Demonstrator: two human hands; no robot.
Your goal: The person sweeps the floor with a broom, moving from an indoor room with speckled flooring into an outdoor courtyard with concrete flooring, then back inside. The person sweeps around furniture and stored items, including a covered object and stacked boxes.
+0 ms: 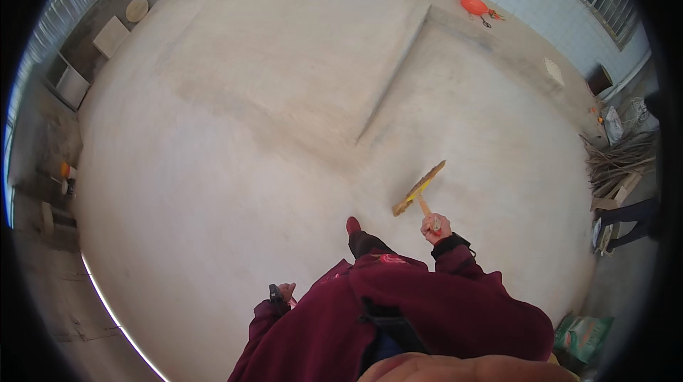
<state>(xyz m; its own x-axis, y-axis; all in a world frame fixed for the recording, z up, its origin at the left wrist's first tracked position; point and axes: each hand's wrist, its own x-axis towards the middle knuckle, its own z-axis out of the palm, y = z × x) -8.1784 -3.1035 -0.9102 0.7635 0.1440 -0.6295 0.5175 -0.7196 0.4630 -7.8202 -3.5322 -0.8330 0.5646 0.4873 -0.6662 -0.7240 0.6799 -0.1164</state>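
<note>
Beige and flat, a square board (111, 37) leans against the wall at the upper left of the frame. At lower centre-left, the person's left hand (287, 292) hangs beside the maroon coat (434, 304), fingers curled; whether it holds anything cannot be told. Right of centre, a brown-bristled broom with a yellow band (418, 190) slants over the pale concrete floor (213, 190), its short handle clamped in the right hand (436, 228). An orange-red round basin (472, 4) lies at upper right; brown sticks (619, 161) pile at the right edge.
</note>
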